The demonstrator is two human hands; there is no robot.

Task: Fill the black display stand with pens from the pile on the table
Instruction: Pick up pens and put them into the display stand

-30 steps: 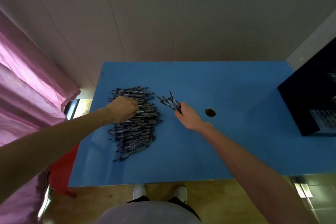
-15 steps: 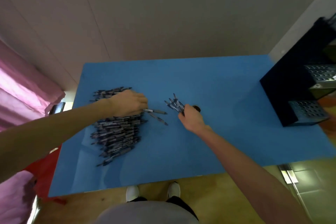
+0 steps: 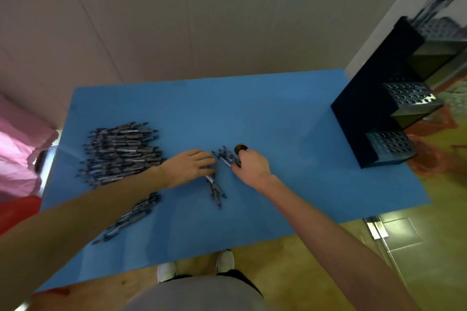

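Pens (image 3: pixel 121 151), dark-barrelled, heaped in a pile.

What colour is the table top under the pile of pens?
Blue table top, seen clearly from the head view.

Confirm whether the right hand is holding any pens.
Yes: the right hand grips a small bundle of pens just above the blue table.
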